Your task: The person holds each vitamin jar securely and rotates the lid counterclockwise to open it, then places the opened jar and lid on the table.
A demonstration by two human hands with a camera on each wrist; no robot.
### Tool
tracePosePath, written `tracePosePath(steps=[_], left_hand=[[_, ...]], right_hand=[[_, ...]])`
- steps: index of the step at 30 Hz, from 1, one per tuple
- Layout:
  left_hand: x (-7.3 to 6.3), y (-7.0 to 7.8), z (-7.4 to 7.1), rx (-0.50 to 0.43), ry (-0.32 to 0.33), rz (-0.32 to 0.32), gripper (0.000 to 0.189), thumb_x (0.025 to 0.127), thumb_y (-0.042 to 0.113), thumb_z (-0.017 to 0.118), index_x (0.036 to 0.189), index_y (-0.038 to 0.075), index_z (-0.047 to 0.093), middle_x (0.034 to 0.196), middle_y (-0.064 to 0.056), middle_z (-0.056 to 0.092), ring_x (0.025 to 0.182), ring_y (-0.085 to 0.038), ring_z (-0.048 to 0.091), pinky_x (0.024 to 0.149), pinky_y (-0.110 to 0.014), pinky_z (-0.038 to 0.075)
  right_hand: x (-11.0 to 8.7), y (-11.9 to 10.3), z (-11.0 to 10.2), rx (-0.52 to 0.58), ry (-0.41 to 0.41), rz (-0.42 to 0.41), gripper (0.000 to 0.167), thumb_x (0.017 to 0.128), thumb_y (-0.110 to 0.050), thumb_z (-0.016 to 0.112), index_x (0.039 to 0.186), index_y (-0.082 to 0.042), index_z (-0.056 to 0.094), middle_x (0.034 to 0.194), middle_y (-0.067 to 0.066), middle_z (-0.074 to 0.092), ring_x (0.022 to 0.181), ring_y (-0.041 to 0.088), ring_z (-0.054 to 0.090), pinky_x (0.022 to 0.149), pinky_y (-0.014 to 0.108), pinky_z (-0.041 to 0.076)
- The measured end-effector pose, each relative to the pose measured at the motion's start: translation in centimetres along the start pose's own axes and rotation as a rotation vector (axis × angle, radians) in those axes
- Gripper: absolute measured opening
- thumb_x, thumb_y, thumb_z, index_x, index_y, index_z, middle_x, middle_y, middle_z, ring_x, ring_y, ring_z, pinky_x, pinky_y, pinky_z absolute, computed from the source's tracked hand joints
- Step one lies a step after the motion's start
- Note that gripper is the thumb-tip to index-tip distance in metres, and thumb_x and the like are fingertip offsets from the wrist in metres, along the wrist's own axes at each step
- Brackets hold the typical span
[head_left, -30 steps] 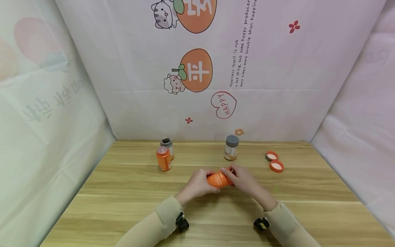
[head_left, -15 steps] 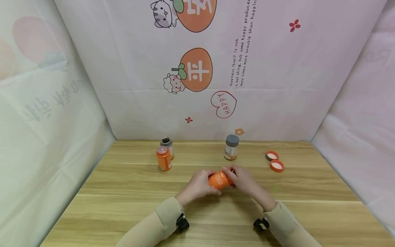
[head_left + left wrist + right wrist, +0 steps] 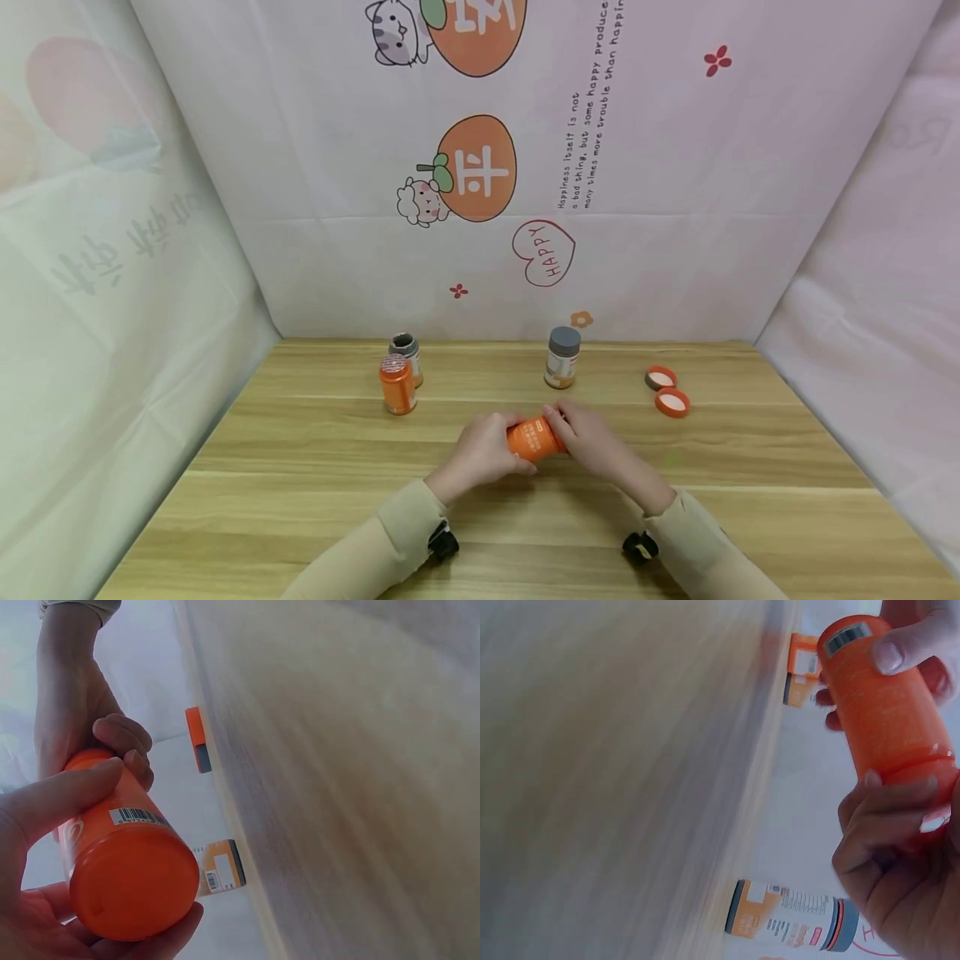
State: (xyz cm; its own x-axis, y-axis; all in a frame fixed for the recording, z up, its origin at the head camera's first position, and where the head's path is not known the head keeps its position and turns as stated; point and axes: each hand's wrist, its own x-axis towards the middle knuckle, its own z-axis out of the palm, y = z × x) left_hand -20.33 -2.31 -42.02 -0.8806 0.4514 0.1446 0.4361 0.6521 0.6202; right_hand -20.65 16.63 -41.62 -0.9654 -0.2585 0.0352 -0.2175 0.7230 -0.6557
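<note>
Over the middle of the table, both hands hold one orange plastic bottle, tilted on its side. My left hand grips its body, thumb along the near side; the rounded base and a barcode face the left wrist camera. At the other end my right hand has its fingers curled round the orange screw cap. In the right wrist view a seam shows between cap and body, and these fingers hide much of the cap.
At back left, an orange bottle with a silvery top stands before an uncapped grey bottle. A grey-capped bottle stands at back centre. To the right lie two upturned caps, one grey and orange, one orange.
The orange bottle has shifted slightly right and turned a little in the hands. My right fingers have rolled over the cap end, and the right wrist has moved slightly right.
</note>
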Motion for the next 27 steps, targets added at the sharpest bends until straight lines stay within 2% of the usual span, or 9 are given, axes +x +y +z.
tracePosePath(steps=[5,11,19,27], left_hand=[[0.0,0.1,-0.2,0.018,0.016,0.011,0.05,0.06,0.026,0.089,0.104,0.012,0.07,0.09,0.005,0.068,0.074,-0.005,0.055,0.069,-0.023,0.046],[0.2,0.1,-0.4,0.011,0.02,-0.004,0.049,0.058,0.027,0.088,0.102,0.015,0.073,0.085,0.008,0.069,0.072,-0.004,0.054,0.067,-0.022,0.044],[0.3,-0.8,-0.5,-0.243,-0.055,-0.094,0.045,0.055,0.025,0.089,0.096,0.016,0.074,0.08,0.011,0.067,0.072,-0.008,0.056,0.067,-0.025,0.046],[0.2,-0.9,-0.5,-0.29,-0.092,-0.111,0.043,0.055,0.025,0.089,0.094,0.017,0.074,0.079,0.01,0.067,0.072,-0.009,0.056,0.066,-0.026,0.047]], right_hand=[[-0.1,0.0,-0.2,-0.016,-0.018,-0.023,0.031,0.102,-0.038,0.037,0.092,-0.013,0.053,0.062,0.0,0.049,0.052,0.012,0.045,0.049,0.025,0.039],[-0.1,0.1,-0.1,-0.018,-0.013,-0.024,0.034,0.101,-0.04,0.037,0.092,-0.012,0.053,0.061,-0.001,0.049,0.051,0.011,0.045,0.048,0.025,0.039],[-0.1,0.3,-0.1,-0.102,0.021,-0.161,0.024,0.1,-0.035,0.043,0.096,-0.014,0.054,0.068,-0.006,0.052,0.058,0.008,0.047,0.053,0.023,0.041],[-0.2,0.8,-0.1,-0.12,0.009,-0.232,0.022,0.1,-0.034,0.043,0.099,-0.014,0.051,0.065,-0.007,0.048,0.053,0.005,0.043,0.049,0.021,0.039]])
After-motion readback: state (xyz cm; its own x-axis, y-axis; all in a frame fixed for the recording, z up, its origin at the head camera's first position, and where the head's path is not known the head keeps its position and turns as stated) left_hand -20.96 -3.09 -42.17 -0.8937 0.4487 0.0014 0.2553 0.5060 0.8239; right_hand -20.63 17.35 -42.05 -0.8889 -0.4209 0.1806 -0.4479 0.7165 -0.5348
